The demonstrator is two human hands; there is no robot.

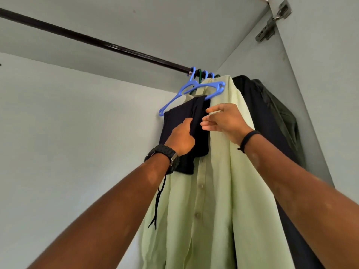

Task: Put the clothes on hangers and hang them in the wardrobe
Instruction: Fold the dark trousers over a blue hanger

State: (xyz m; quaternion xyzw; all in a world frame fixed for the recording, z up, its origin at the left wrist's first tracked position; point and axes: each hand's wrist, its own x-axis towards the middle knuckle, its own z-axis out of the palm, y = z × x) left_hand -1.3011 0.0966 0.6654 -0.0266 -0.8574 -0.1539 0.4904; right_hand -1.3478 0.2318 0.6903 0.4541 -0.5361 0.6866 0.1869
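Dark folded garment hangs draped over the bar of a blue hanger, which is already hooked on the wardrobe rail at the far right end. Left hand lies against the front of the dark cloth, thumb laid up along a fold; the fingers are hidden, so I cannot tell if it grips or just presses. It looks like steadying the cloth so it doesn't slide off the bar. Right hand is just beside the garment's right edge, fingers loosely curled, holding nothing; it seems to be tidying or letting go. A pale green shirt hangs right behind, touching the dark piece. Past it, darker clothes are packed against the side wall. Several hooks bunch together on the rail. Door hinge sits top right.
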